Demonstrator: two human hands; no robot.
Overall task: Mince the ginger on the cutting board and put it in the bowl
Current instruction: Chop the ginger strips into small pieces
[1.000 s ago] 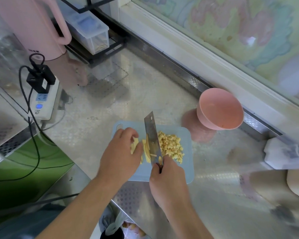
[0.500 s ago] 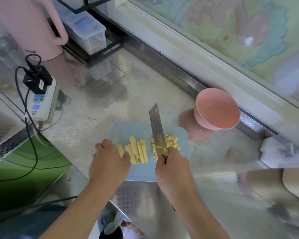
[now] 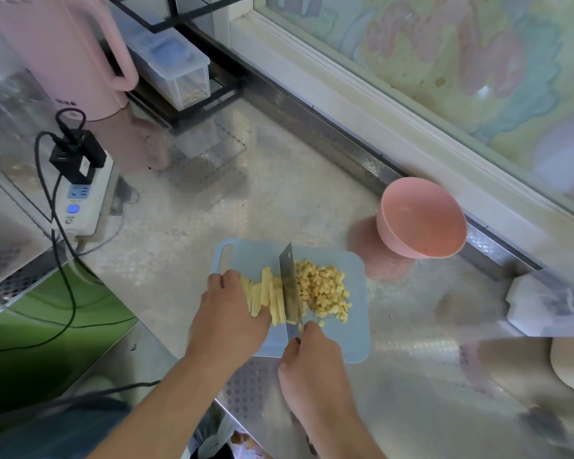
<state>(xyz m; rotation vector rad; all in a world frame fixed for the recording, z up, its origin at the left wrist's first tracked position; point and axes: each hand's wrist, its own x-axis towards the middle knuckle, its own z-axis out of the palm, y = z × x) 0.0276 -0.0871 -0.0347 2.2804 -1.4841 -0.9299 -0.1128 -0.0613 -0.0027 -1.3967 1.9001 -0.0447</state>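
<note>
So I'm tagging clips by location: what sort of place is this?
Most likely a home kitchen counter: ginger chopped on a cutting board, a pink kettle, a power strip.

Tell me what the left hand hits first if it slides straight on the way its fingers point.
Likely the uncut ginger strips, which the left hand already touches at its fingertips. Just past them stands the knife blade, then the diced ginger pile. Depth is unclear.

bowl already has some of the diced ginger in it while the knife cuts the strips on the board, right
Not quite. In the head view the bowl is empty; the diced ginger lies on the board, right of the knife. The rest holds: the strips are being cut.
</note>
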